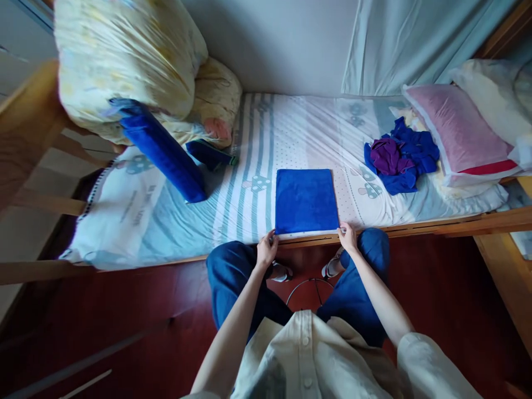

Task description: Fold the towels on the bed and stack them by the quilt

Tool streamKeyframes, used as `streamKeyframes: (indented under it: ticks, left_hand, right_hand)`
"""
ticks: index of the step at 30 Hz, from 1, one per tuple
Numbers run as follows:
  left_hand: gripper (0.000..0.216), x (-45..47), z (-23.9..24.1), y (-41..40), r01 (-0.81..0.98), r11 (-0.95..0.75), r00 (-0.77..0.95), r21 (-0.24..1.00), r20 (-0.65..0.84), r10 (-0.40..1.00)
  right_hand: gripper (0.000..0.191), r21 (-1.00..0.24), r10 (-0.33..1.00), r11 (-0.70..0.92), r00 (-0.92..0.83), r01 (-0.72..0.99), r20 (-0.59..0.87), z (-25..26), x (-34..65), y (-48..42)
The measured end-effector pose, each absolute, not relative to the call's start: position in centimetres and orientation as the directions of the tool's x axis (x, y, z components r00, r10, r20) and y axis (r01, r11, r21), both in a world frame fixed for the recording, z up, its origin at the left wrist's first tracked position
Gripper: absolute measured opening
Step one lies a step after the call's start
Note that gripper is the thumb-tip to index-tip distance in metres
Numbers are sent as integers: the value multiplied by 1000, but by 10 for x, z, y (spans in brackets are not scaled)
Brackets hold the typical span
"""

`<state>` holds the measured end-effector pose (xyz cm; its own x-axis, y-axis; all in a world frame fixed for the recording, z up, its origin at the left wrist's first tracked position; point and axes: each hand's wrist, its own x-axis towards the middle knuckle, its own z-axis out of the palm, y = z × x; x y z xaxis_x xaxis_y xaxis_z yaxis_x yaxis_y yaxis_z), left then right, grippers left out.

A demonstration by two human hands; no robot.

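A square blue cloth [306,200] lies flat and smooth on the bed, its near edge along the front of the mattress. My left hand [266,249] pinches its near left corner. At the near right corner, the fingers of my right hand [348,238] are closed on the cloth too. To the left rests a long stack of folded blue cloths [164,152], tilted against a bundle of bedding, with a small dark folded cloth [211,155] beside it. A crumpled heap of blue cloths [415,155] with a purple cloth [390,156] on top lies to the right.
The patterned bed sheet [245,210] covers the mattress. A big yellowish bedding bundle [133,61] stands at the left end, a pink pillow [461,130] at the right. A wooden rail [415,228] runs along the bed's front, and a wooden post [29,122] stands at left.
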<state>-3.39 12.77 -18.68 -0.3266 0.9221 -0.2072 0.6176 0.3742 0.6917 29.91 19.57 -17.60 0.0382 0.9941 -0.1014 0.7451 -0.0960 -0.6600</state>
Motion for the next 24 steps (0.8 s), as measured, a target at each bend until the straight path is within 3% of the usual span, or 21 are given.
streamKeyframes:
  ticks: [4,15,24]
  left_hand:
    - [40,-30,-180,135,464,433,-432,772,-229,872]
    - [38,-37,-190,145,359,455,-450,815,-276,849]
    - [30,-43,-185,137,465,567,-470,680,-353,809]
  right_hand:
    - [29,-751,982,-182,73,635,-175,-175,298,197]
    - [29,-862,975,-219,80,457,-205,-203,299,212]
    - [12,-829,974,-203,20,522,-226,-197,306,205]
